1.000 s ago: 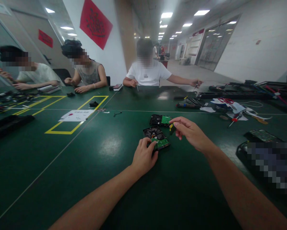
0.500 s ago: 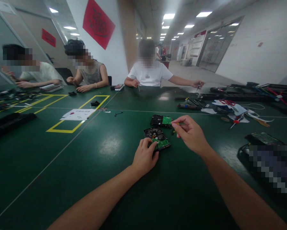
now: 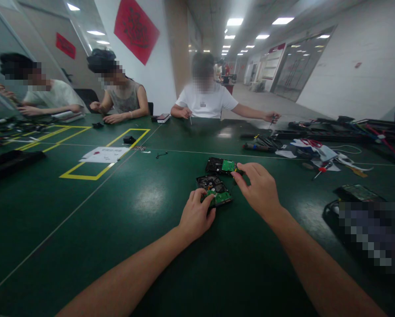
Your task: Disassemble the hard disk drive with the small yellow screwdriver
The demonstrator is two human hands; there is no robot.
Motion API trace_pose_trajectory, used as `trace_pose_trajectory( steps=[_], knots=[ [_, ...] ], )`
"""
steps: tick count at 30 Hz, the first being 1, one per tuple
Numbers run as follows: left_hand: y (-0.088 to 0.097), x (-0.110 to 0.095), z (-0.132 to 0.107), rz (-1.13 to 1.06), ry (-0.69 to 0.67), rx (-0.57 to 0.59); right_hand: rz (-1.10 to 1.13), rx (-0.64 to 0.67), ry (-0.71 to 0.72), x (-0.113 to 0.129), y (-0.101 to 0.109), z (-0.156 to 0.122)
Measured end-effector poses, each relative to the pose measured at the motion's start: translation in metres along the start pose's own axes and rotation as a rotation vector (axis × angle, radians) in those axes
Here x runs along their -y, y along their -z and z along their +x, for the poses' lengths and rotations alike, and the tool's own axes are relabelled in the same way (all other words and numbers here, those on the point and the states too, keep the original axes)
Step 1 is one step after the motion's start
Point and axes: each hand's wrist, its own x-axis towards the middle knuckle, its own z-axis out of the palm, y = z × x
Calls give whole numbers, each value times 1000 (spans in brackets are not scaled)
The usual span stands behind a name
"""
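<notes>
Two black hard drives with green circuit boards lie on the green table. My left hand (image 3: pixel 197 214) grips the near edge of the nearer hard drive (image 3: pixel 214 188), fingers curled onto its board. My right hand (image 3: pixel 258 187) is pinched shut on a small yellow-handled screwdriver (image 3: pixel 237 171), only its tip end showing, held between the two drives and close to the right end of the farther hard drive (image 3: pixel 221 166).
Three people sit across the green table (image 3: pixel 124 229). A white paper (image 3: pixel 102 155) lies in a yellow-taped box at left. Tools, cables and red-handled scissors (image 3: pixel 311 143) clutter the right. A black tray (image 3: pixel 359 193) sits at right, a black bar (image 3: pixel 9 160) at left.
My right hand has dropped lower and moved slightly left with the screwdriver, closer to the drives. My left hand stays on the nearer drive.
</notes>
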Motion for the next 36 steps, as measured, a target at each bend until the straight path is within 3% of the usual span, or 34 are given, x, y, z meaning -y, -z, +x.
trace_pose_trajectory(
  steps=[4,10,14,19,22,27,31,36],
  knots=[
    [1,0,0,-1,2,4,43,-35,16,-4,-8,-2],
    [2,-2,0,-3,10,18,55,-76,-101,-20,-14,-5],
    [3,-2,1,-4,16,19,16,-95,-36,-23,-12,-5],
    [3,-2,1,4,16,27,58,-21,49,-19,-10,-2],
    [3,-2,0,7,17,28,77,-11,9,-19,-14,-4],
    [3,-2,0,12,12,26,17,-149,-39,-23,-20,-8],
    [3,-1,0,2,9,21,65,-123,59,-21,-18,-7],
    [2,-1,0,-5,8,20,68,-83,34,-16,-18,-7]
  ],
)
